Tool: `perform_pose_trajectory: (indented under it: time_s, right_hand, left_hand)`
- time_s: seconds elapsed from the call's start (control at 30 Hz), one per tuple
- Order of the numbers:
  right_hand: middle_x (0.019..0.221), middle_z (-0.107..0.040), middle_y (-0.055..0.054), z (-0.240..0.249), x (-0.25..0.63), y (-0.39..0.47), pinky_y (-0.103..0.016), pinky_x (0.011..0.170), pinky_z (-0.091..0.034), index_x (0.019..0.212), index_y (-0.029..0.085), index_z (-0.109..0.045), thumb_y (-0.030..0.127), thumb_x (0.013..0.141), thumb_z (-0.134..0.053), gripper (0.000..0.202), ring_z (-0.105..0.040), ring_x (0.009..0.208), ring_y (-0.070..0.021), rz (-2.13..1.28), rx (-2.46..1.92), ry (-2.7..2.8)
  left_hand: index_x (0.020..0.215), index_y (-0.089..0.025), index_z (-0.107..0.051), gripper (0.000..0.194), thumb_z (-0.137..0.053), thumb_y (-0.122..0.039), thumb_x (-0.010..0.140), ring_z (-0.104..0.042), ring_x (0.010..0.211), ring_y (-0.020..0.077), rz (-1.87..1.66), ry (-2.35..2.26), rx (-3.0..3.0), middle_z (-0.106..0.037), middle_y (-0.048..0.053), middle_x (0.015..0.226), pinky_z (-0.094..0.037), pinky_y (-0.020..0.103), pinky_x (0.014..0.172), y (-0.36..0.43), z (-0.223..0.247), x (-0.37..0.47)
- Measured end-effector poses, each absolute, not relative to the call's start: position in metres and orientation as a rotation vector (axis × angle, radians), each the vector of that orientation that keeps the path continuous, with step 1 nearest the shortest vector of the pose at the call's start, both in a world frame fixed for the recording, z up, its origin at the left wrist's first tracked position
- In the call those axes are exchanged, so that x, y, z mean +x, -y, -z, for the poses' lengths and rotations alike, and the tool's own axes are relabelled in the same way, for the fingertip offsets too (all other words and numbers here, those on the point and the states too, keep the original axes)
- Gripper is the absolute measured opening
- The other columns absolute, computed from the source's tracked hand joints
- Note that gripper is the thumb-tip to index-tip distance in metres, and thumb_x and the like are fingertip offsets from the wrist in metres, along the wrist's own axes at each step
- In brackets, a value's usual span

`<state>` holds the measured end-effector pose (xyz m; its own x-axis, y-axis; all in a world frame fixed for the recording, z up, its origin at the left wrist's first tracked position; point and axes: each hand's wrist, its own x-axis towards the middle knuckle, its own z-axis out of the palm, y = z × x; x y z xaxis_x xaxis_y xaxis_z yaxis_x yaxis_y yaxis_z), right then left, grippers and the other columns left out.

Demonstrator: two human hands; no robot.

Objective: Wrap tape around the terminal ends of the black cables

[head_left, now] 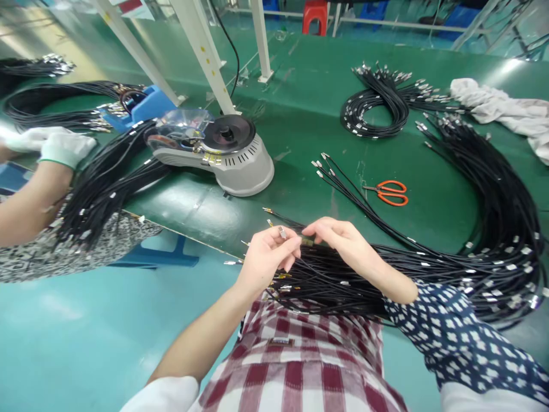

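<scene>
My left hand is closed in a pinch on a black cable, with its silvery metal connector sticking up between the fingers. Just to the right, my right hand has its thumb and fingertips drawn together close to my left fingertips; whatever they hold is too small to make out. Beneath both hands lies a thick bundle of black cables, bearing small white tags and running across my lap and the table edge. Some of its metal ends show beside and below my left hand.
Orange-handled scissors lie beyond my right hand, near a few separate cables. A grey tape dispenser stands ahead left. Farther back are a coiled cable bundle and white cloth. At left, a co-worker's gloved hand is beside more cables.
</scene>
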<state>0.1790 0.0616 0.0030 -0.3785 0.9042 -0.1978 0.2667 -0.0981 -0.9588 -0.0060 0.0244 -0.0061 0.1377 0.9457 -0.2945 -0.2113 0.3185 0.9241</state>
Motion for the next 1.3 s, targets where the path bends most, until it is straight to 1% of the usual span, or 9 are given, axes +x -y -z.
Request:
perform_pose_trajectory:
  time_s: [0.03, 0.1, 0.17, 0.27, 0.37, 0.53, 0.67, 1.0, 1.3]
  right_hand:
    - [0.089, -0.073, -0.007, -0.003, 0.178, -0.058, -0.030, 0.076, -0.050, 0.088, 0.017, -0.076, 0.056, 0.086, -0.061, 0.042, -0.064, 0.081, -0.0186, -1.523, -1.274, 1.615]
    - [0.085, -0.074, -0.006, -0.002, 0.175, -0.053, -0.031, 0.075, -0.050, 0.083, 0.017, -0.075, 0.049, 0.080, -0.070, 0.032, -0.065, 0.079, -0.0192, -1.522, -1.267, 1.574]
    - [0.079, -0.074, -0.005, -0.003, 0.175, -0.052, -0.031, 0.073, -0.050, 0.077, 0.017, -0.074, 0.044, 0.078, -0.074, 0.026, -0.065, 0.075, -0.0186, -1.496, -1.275, 1.517]
    - [0.079, -0.074, -0.005, -0.003, 0.177, -0.056, -0.031, 0.074, -0.052, 0.076, 0.017, -0.073, 0.042, 0.076, -0.076, 0.025, -0.066, 0.073, -0.0174, -1.516, -1.258, 1.411]
    - [0.079, -0.075, -0.004, -0.004, 0.177, -0.061, -0.031, 0.073, -0.053, 0.077, 0.017, -0.075, 0.043, 0.073, -0.079, 0.026, -0.066, 0.071, -0.0171, -1.612, -1.227, 1.400]
    - [0.069, -0.072, -0.002, -0.007, 0.172, -0.066, -0.029, 0.070, -0.053, 0.077, 0.017, -0.074, 0.044, 0.074, -0.079, 0.028, -0.065, 0.065, -0.0152, -1.735, -1.164, 1.474]
    - [0.063, -0.070, -0.001, -0.007, 0.168, -0.068, -0.028, 0.066, -0.053, 0.075, 0.017, -0.072, 0.042, 0.079, -0.076, 0.026, -0.064, 0.061, -0.0142, -1.772, -1.118, 1.495]
    - [0.058, -0.069, 0.000, -0.006, 0.166, -0.068, -0.026, 0.064, -0.051, 0.073, 0.016, -0.071, 0.040, 0.076, -0.079, 0.026, -0.061, 0.058, -0.0126, -1.775, -1.082, 1.461]
    - [0.056, -0.066, 0.000, -0.004, 0.163, -0.064, -0.028, 0.064, -0.050, 0.072, 0.016, -0.069, 0.039, 0.078, -0.078, 0.026, -0.060, 0.056, -0.0133, -1.746, -1.060, 1.442]
  left_hand:
    - [0.074, -0.014, -0.060, 0.028, -0.075, -0.036, 0.080, -0.045, 0.039, 0.0042, -1.005, -1.098, 0.862, -0.063, 0.000, 0.062, -0.028, 0.020, 0.041, -0.025, 0.007, -0.006]
    - [0.076, -0.014, -0.060, 0.027, -0.074, -0.035, 0.082, -0.046, 0.040, 0.0044, -1.008, -1.083, 0.866, -0.063, -0.001, 0.062, -0.030, 0.020, 0.042, -0.025, 0.009, -0.006]
    - [0.089, -0.015, -0.060, 0.023, -0.072, -0.033, 0.084, -0.051, 0.044, 0.0057, -1.048, -1.050, 0.857, -0.065, 0.000, 0.066, -0.036, 0.019, 0.045, -0.024, 0.011, -0.007]
    - [0.109, -0.020, -0.049, 0.030, -0.068, -0.029, 0.088, -0.060, 0.050, 0.0094, -1.136, -0.981, 0.836, -0.070, 0.001, 0.076, -0.043, 0.021, 0.051, -0.021, 0.015, -0.006]
    - [0.113, -0.021, -0.044, 0.032, -0.066, -0.027, 0.089, -0.064, 0.050, 0.0121, -1.146, -0.948, 0.839, -0.071, 0.001, 0.076, -0.045, 0.021, 0.048, -0.018, 0.016, -0.005]
    - [0.123, -0.016, -0.050, 0.037, -0.064, -0.026, 0.091, -0.066, 0.049, 0.0134, -1.088, -0.885, 0.816, -0.070, 0.001, 0.073, -0.046, 0.021, 0.045, -0.016, 0.015, -0.005]
    - [0.130, -0.016, -0.052, 0.041, -0.063, -0.024, 0.092, -0.066, 0.049, 0.0127, -1.050, -0.844, 0.808, -0.070, 0.002, 0.075, -0.047, 0.020, 0.045, -0.015, 0.017, -0.008]
    - [0.131, -0.017, -0.056, 0.038, -0.061, -0.022, 0.093, -0.066, 0.049, 0.0118, -1.042, -0.791, 0.810, -0.070, 0.002, 0.075, -0.048, 0.019, 0.046, -0.014, 0.018, -0.008]
    - [0.129, -0.018, -0.056, 0.038, -0.063, -0.022, 0.092, -0.066, 0.048, 0.0116, -1.051, -0.794, 0.805, -0.070, 0.001, 0.074, -0.048, 0.019, 0.045, -0.014, 0.016, -0.007]
